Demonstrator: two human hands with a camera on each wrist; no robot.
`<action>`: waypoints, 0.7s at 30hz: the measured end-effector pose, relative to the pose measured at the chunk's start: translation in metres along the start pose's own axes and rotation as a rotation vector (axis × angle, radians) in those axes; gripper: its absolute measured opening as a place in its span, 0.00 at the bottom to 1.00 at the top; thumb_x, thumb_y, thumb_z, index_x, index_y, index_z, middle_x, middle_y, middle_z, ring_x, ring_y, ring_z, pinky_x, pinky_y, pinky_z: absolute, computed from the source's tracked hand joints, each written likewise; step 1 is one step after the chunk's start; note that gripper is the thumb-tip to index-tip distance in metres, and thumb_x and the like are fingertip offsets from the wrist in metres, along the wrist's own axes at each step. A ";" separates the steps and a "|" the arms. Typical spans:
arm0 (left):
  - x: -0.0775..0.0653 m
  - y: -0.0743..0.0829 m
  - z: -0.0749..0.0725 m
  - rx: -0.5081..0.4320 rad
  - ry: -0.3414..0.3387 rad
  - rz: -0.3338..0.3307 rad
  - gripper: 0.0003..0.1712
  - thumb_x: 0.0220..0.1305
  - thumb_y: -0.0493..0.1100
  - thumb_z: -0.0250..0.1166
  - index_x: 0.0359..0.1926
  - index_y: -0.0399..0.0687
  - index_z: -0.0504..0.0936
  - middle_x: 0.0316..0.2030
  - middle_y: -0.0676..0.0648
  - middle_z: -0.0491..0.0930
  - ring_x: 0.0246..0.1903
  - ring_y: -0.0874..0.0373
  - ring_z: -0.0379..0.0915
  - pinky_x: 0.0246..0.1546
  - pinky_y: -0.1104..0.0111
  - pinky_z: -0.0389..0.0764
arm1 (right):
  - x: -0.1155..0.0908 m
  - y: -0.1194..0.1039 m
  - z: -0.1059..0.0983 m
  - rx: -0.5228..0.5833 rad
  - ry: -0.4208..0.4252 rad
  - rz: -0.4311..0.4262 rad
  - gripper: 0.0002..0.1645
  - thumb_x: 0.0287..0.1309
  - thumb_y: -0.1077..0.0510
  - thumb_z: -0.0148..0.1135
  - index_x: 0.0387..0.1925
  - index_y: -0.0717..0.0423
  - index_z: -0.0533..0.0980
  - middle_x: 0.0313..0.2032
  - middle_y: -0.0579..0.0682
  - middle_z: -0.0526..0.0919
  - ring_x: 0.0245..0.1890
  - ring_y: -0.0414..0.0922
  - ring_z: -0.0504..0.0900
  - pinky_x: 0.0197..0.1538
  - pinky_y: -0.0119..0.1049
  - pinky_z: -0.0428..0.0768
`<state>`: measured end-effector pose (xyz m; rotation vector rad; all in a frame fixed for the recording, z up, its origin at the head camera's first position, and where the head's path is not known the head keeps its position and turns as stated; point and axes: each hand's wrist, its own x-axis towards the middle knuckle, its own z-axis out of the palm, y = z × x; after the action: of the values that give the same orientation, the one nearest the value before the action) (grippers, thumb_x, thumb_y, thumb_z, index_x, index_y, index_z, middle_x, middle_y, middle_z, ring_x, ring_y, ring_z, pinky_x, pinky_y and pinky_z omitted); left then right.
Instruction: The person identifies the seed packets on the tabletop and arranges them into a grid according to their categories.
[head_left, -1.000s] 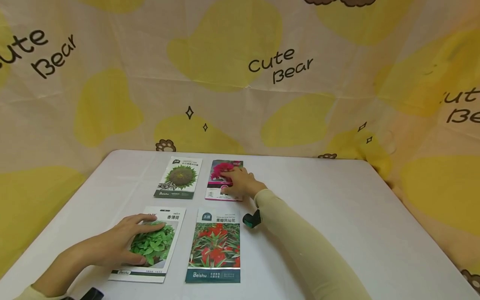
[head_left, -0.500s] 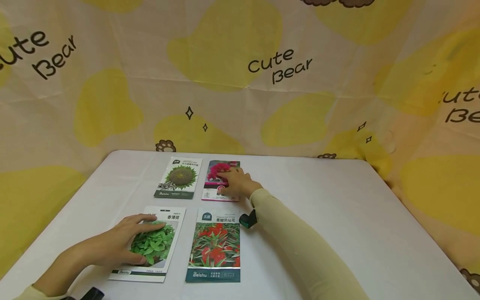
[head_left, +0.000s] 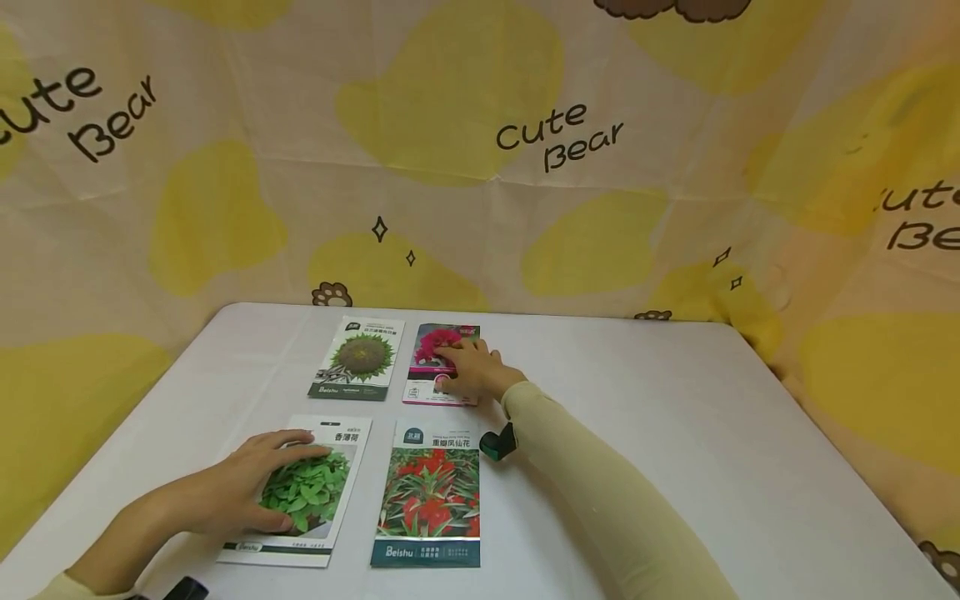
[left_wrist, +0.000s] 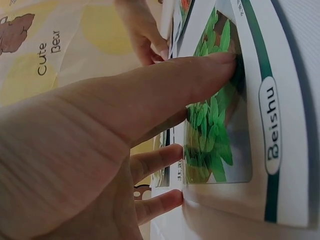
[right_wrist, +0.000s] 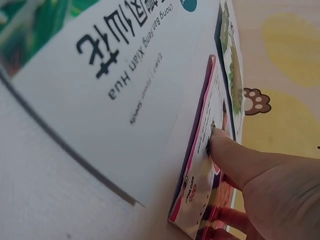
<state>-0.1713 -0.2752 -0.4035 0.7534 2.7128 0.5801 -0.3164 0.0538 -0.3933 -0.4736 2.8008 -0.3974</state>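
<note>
Four is avoided here: several seed packets lie flat in two rows on the white table. My left hand [head_left: 232, 487] rests with spread fingers on the mint seed packet [head_left: 307, 492] at the front left; in the left wrist view its thumb [left_wrist: 200, 75] lies over the leaf picture. At the back right, my right hand [head_left: 476, 368] touches the pink-flower seed packet [head_left: 429, 392] with thumb and fingertips, covering its right part. The red-flower seed packet [head_left: 427, 500] lies in front of that, and the sunflower seed packet [head_left: 360, 358] to its left, both untouched.
The white table [head_left: 637, 400] extends to the right of the packets. A yellow patterned cloth [head_left: 450, 150] hangs behind it and along the sides. A dark wrist device [head_left: 498, 442] sits under the right sleeve, close to the red-flower packet's upper right corner.
My right hand has slid the pink-flower packet slightly left, toward the sunflower packet, and then stayed there. The left hand and the other packets have kept their places.
</note>
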 end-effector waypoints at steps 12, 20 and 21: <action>0.001 0.005 -0.002 0.034 0.008 0.020 0.48 0.47 0.59 0.79 0.69 0.60 0.72 0.69 0.37 0.67 0.67 0.29 0.61 0.56 0.30 0.68 | -0.002 -0.002 -0.004 -0.022 0.012 0.012 0.39 0.65 0.40 0.63 0.74 0.34 0.64 0.77 0.50 0.59 0.75 0.57 0.58 0.69 0.64 0.66; 0.000 0.008 -0.003 0.027 -0.007 0.004 0.49 0.46 0.59 0.80 0.70 0.62 0.72 0.70 0.37 0.64 0.67 0.32 0.60 0.58 0.33 0.69 | -0.003 0.000 -0.006 0.002 -0.007 -0.036 0.40 0.65 0.40 0.64 0.75 0.37 0.64 0.76 0.53 0.61 0.76 0.58 0.56 0.74 0.60 0.61; 0.000 0.008 -0.003 0.028 -0.003 0.010 0.49 0.46 0.59 0.80 0.70 0.61 0.72 0.70 0.37 0.64 0.67 0.32 0.60 0.58 0.33 0.69 | -0.003 0.000 -0.006 0.006 -0.011 -0.042 0.40 0.65 0.40 0.64 0.75 0.38 0.64 0.76 0.53 0.61 0.76 0.58 0.56 0.75 0.59 0.60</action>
<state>-0.1689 -0.2699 -0.3977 0.7741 2.7208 0.5442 -0.3154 0.0563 -0.3869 -0.5331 2.7826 -0.4106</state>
